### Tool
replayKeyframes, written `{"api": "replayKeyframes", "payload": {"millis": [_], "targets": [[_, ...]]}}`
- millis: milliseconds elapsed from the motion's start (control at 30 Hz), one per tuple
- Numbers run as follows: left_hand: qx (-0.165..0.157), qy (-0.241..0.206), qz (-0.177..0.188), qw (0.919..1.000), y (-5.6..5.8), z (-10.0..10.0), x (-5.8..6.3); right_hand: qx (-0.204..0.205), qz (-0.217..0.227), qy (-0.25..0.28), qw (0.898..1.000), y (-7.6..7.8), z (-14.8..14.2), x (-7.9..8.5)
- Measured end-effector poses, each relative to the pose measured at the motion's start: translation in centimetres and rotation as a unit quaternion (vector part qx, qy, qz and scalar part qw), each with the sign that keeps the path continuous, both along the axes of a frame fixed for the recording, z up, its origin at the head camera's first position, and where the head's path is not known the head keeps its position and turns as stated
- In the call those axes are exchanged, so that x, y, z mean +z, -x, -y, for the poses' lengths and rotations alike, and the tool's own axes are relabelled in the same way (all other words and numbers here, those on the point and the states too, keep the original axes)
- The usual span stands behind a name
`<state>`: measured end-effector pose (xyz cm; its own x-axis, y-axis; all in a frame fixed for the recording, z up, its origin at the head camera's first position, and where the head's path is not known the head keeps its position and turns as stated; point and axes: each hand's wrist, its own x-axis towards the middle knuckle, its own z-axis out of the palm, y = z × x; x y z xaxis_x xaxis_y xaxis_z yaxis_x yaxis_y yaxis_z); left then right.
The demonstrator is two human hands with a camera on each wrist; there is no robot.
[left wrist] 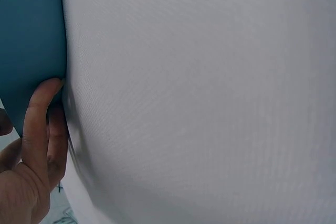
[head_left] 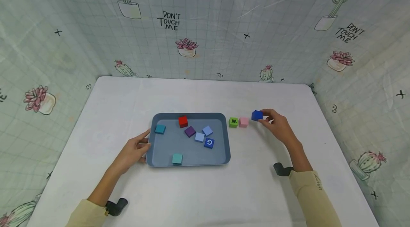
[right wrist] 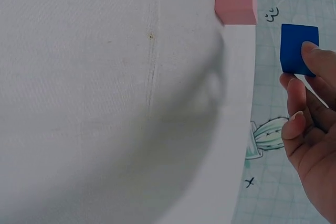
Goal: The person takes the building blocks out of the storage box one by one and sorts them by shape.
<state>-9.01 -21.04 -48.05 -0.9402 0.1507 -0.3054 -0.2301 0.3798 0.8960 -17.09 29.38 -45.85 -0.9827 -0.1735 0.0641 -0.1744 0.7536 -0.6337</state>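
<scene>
1. Evidently, the broad white table carries everything here, giving the pieces a flat, steady base.
2. The shallow blue-grey rectangular tray with rounded corners lies near the table's middle. It looks stiff, light and smooth, probably plastic, so a sideways nudge might slide it; its raised rim seems the natural place to hold.
3. The left arm reaches in from the lower left, and the left hand touches the tray's left edge with its digits somewhat apart. Whether they clasp the wall or merely rest against it, I cannot tell.
4. The right arm angles inward from the lower right. The right hand pinches between thumb and fingertips, its wrist well away from the tray.
5. Seven small coloured cubes sit scattered in the tray; outside, right of it, stand a lime-green cube marked with a letter and a pale pink cube, side by side.
6. The plain deep-blue cube with flat faces is in that pinch, right of the pink one and apparently raised off the table. It should be light, hard and not fragile; opposite faces would suit the grip, though smooth paint could slip.
</scene>
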Motion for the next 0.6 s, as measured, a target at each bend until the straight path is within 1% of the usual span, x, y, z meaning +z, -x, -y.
{"api": "replayKeyframes", "payload": {"millis": [233, 467, 600], "targets": [[0.000, 0.000, -0.001, 1.0000, 0.1, 0.0, -0.1, 0.003, 0.039, -0.007, 0.999, 0.0, 0.0, -0.3], [0.000, -0.003, -0.002, 1.0000, 0.1, 0.0, 0.0, 0.008, 0.051, -0.017, 0.998, 0.3, -0.2, -1.1], [-0.001, -0.003, -0.005, 1.0000, 0.0, 0.0, -0.1, 0.014, 0.055, -0.012, 0.998, 0.4, -0.2, -1.4]]}}
